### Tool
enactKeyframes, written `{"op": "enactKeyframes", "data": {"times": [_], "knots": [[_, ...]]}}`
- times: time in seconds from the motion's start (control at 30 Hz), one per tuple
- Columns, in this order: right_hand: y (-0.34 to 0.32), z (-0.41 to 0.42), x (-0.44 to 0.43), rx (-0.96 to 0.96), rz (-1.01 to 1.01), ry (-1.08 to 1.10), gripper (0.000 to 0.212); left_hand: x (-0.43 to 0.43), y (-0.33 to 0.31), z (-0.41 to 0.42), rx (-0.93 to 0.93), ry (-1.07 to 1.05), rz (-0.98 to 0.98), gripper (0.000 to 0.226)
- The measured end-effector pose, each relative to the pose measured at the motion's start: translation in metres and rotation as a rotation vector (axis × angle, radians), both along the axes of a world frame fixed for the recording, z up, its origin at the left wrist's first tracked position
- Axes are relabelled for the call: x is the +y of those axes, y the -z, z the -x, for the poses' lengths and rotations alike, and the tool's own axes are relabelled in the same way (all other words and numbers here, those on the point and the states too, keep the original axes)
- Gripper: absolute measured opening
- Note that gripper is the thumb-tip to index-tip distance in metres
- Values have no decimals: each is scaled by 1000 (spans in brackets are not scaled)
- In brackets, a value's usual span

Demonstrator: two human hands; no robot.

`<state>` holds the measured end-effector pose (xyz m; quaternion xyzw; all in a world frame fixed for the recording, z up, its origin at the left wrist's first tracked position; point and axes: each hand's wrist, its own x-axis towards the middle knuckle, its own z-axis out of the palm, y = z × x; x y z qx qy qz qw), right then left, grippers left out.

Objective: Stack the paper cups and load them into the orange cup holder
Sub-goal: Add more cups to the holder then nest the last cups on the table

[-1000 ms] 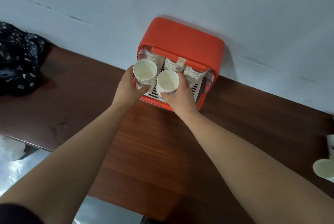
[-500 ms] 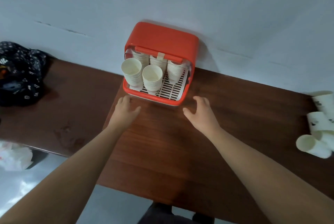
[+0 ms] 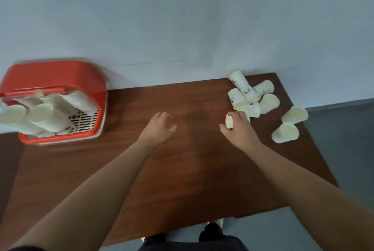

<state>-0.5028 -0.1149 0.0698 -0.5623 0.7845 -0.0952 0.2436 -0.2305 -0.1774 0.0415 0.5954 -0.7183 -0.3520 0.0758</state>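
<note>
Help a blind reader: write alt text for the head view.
The right hand grips a paper cup beside a pile of loose cups at the right end of the table. The left hand hovers open; the orange cup holder, loaded with cup stacks, sits far left.

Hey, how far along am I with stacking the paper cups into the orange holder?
Done: several cup stacks sit in the orange cup holder. In hand: the right hand grips one loose cup; the left hand is open, holding nothing. Left: the pile of loose cups lying on their sides at the right end of the table.
</note>
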Motion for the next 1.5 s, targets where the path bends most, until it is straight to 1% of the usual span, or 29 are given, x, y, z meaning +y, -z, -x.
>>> {"op": "enactKeyframes", "data": {"times": [0.13,0.3,0.4,0.5,0.57,0.63,0.73,0.83,0.97,1.13,1.27,1.4,1.5], "knots": [[-7,103,20,40,66,61,57,-5,1,122,24,134,17,46],[2,201,28,55,108,139,56,-16,21,232,-10,156,-21,54],[19,231,33,92,125,192,60,-27,42,267,-82,156,-57,69],[44,248,42,124,70,240,72,-34,64,285,-160,167,-89,86],[60,253,45,136,19,255,81,-36,76,293,-189,168,-105,91],[71,255,44,138,-4,243,86,-37,87,297,-211,195,-103,92],[83,257,39,132,-17,219,87,-36,98,298,-243,233,-69,84],[90,258,37,150,-27,186,79,-31,101,296,-236,245,-30,77],[90,252,39,135,-26,163,74,-22,99,282,-170,192,-74,73],[71,222,34,58,-40,77,75,-7,79,244,-36,0,-137,67],[46,177,13,33,8,-38,72,3,49,196,45,-193,-172,64],[19,112,-17,-6,71,-172,72,17,16,123,99,-381,-145,56],[1,48,-38,-44,119,-280,72,33,-8,55,114,-493,-65,62]]}}
